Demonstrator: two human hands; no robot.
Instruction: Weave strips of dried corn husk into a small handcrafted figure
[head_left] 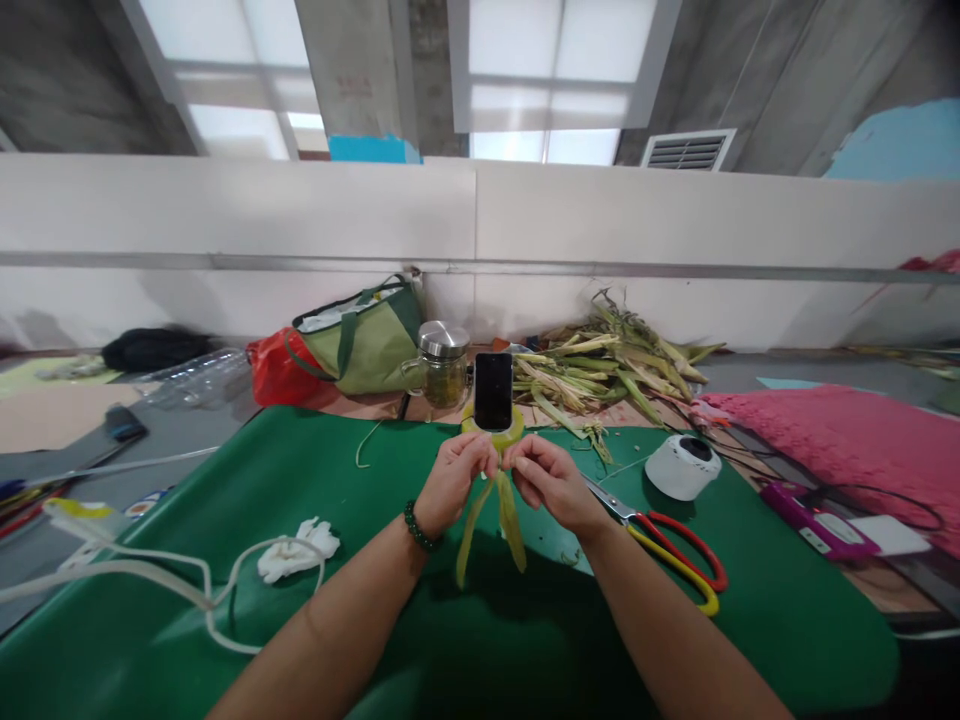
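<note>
Yellow-green leaf strips (513, 522), long, narrow and glossy, hang in two flat ribbons from a point held between both hands. They spread apart as they fall and end just above the dark green table cover (315, 470). Their top ends are gathered together and mostly hidden by the fingertips.

The left hand (454, 478), with a dark green bead bracelet (417, 528) at the wrist, has its fingers (472, 450) curled in and pressed together, pinching the gathered top of the strips from its side. The right hand (551, 480) meets it from the other side. Its fingers (525, 455) are bent and closed on the same spot, so the two hands nearly touch.

Just behind the hands a black smartphone (493, 390) stands upright on a yellow stand. Scissors with red and yellow handles (675, 555) lie near the right forearm, and a white roll (681, 466) sits beyond them. A pile of dried green-and-tan leaves (607, 370) lies at the far edge of the table.
</note>
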